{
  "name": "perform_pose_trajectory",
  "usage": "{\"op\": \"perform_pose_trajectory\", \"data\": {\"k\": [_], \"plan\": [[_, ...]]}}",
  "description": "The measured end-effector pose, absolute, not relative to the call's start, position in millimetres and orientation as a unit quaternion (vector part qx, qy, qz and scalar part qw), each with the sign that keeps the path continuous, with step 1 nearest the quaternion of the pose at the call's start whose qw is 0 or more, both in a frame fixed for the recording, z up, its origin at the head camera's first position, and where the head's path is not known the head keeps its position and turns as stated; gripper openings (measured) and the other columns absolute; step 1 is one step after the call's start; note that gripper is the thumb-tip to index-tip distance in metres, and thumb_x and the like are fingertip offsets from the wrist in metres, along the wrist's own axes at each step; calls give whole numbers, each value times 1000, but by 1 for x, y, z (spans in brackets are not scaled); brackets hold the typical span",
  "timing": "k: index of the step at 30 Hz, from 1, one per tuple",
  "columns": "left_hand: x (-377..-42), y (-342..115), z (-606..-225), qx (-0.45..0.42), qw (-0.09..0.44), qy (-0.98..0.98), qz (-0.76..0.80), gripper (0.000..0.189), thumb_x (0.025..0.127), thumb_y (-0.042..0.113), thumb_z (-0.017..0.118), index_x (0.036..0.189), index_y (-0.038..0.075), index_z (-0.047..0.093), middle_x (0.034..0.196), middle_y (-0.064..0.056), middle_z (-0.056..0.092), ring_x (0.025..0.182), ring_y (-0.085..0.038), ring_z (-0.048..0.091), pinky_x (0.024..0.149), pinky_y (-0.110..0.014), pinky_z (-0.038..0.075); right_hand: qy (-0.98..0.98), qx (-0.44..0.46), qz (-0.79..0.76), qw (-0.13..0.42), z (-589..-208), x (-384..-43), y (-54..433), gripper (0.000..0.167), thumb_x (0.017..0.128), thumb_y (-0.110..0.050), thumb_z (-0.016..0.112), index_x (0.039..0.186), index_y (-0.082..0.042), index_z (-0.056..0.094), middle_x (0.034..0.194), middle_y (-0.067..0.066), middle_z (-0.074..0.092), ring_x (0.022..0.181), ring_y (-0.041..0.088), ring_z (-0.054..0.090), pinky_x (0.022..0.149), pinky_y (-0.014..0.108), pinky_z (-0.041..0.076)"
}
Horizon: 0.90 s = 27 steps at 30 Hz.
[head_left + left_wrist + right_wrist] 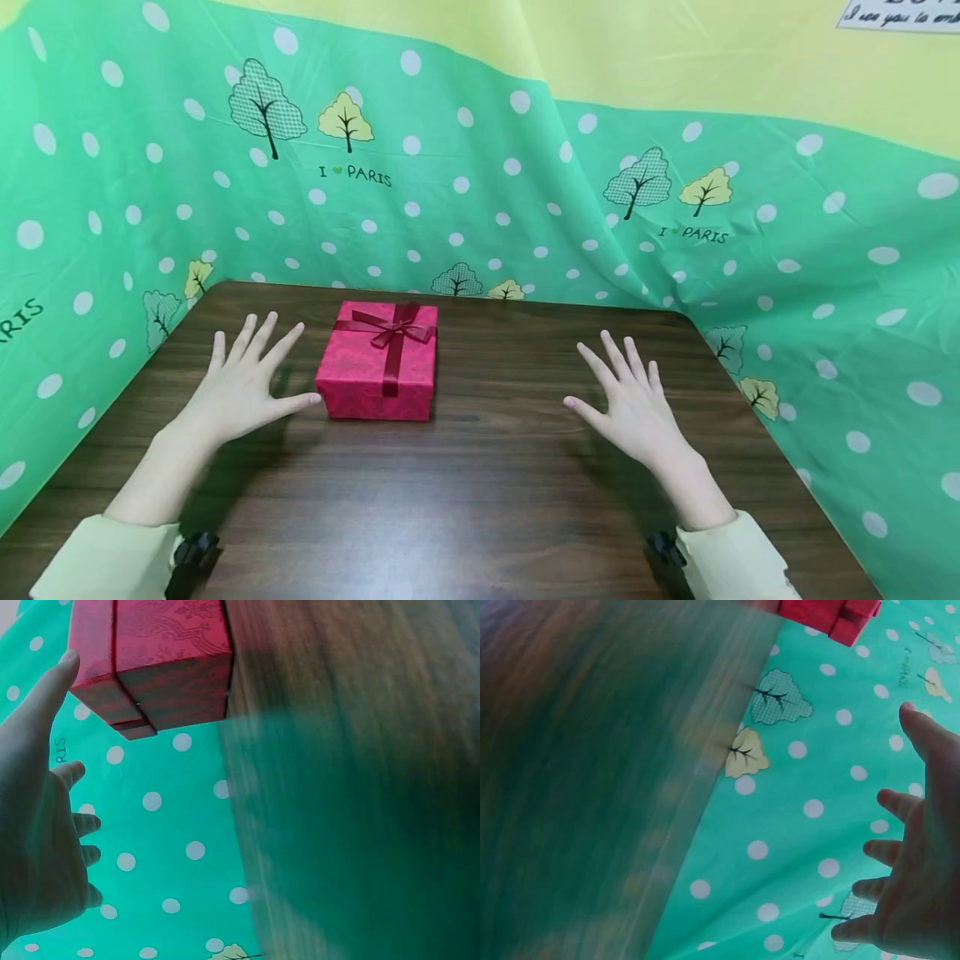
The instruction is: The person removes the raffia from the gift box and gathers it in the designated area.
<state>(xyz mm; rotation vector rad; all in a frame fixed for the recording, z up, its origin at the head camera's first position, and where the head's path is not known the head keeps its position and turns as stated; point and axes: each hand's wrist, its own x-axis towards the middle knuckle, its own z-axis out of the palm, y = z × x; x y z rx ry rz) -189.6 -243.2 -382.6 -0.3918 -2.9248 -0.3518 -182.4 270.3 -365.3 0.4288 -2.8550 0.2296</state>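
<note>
Seemingly, dark wooden table (480, 500) alone bears red gift box (357, 354), set flat between outspread left hand (238, 396) and right hand (637, 412), since neither grips anything. Left thumb tip lies just beside box's near corner, contact unclear; right fingers, likewise splayed, well apart from it. Ribbon bow (392, 333) faces up, presumably for display.
</note>
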Motion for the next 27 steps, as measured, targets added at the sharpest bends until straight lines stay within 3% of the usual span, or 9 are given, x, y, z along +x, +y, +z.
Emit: {"op": "perform_pose_trajectory", "data": {"k": [27], "plan": [[-205, -226, -367, -196, 127, -964, -132, 98, 76, 70, 59, 152, 30, 12, 159, -10, 5, 145, -32, -6, 112, -57, -10, -956, 208, 118, 168, -335, -193, 194, 79, 86, -64, 52, 151, -29, 23, 159, 3, 11, 146, 27, 4, 111, 60, 13]]}}
